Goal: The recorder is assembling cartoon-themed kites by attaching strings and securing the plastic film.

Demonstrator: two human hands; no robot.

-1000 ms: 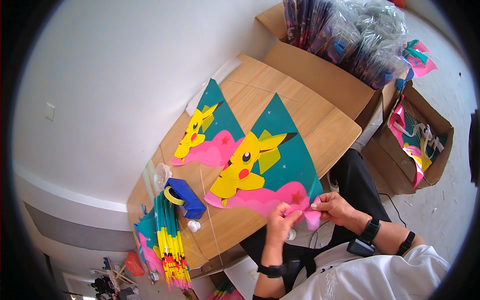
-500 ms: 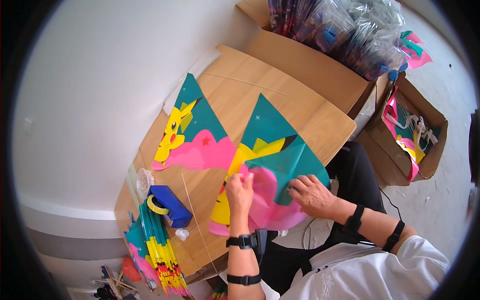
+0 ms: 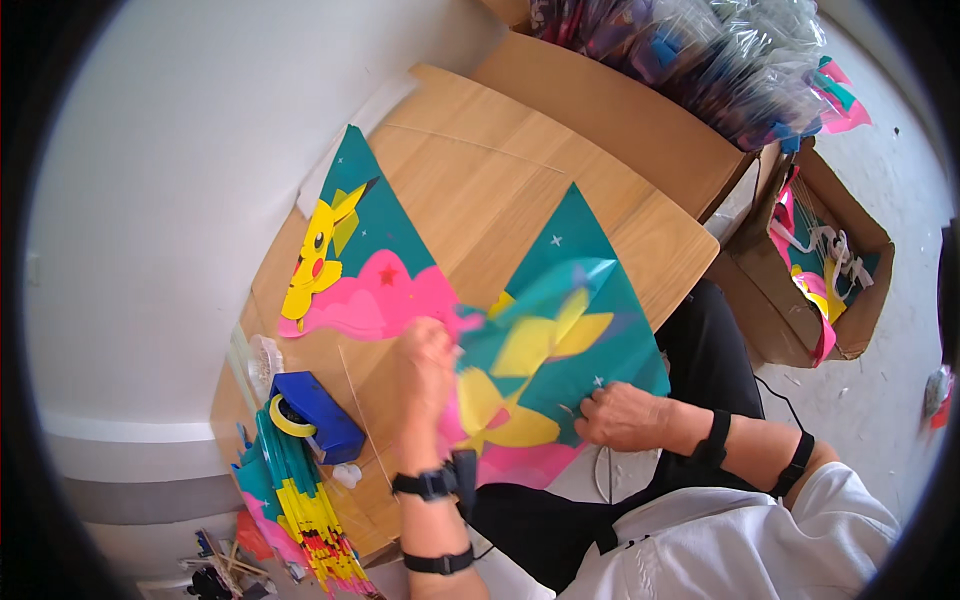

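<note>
A teal, pink and yellow kite sail [image 3: 625,320] lies partly on the table and hangs over its near edge, its pointed end facing away. My left hand [image 3: 427,360] is closed on a pink edge of it, slightly blurred. A loose fold with yellow shapes billows between my hands, also smeared by motion. My right hand [image 3: 625,415] pinches the sail's right side with bent fingers; a thin bit of something shows at the fingertips. Flat to the left rests a second kite sail [image 3: 385,240] with a yellow cartoon figure and pink cloud shapes.
The wooden table [image 3: 500,130] meets a white wall. On its left are a blue tape dispenser [image 3: 335,425], thin rods and a bundle of folded kites [image 3: 305,510]. A large cardboard box [image 3: 600,110] with plastic-wrapped packs stands beyond; a smaller open box [image 3: 860,270] is at right.
My left hand has moved left, drawing the sail's edge along, and the fold has opened to show yellow shapes. My right hand has stayed nearly in place. The view has shifted slightly.
</note>
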